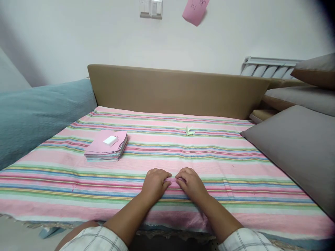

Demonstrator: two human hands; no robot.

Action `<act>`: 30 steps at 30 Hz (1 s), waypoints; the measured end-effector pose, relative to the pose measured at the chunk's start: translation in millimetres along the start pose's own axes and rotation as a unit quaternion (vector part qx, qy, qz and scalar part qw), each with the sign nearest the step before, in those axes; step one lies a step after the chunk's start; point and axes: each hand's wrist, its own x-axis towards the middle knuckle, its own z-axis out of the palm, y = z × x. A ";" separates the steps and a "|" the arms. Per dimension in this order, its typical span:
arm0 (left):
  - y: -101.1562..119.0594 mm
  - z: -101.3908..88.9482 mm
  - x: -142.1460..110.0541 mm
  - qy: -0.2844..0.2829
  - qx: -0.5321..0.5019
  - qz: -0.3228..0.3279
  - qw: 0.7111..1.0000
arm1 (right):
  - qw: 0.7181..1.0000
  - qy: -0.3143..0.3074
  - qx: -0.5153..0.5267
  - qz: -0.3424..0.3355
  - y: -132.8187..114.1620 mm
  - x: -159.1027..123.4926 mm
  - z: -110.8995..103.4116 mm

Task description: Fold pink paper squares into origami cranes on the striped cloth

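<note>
Low in the middle of the striped cloth, a narrow pink piece of folded paper [171, 180] lies between my two hands. The thumb and fingers of my left hand [156, 182] pinch its left end. Its right end is pinched by my right hand [190, 183]. Most of the paper is covered by the fingers, so its full shape is hidden. Farther back sits a small pale green folded-paper figure [188, 131], apart from both hands.
A stack of pink and pale paper [98, 144] stands at left with a white charger-like block [110, 141] on top. Grey cushions [295, 150] pile up at right. A blue-covered armrest [47, 111] borders the left, a tan backrest [170, 90] the rear. The striped cloth [157, 139] covers the seat.
</note>
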 end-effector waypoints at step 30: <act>-3.7 4.8 -4.3 0.047 0.089 0.075 0.992 | 0.999 -0.007 -0.024 -0.028 1.4 -8.7 6.1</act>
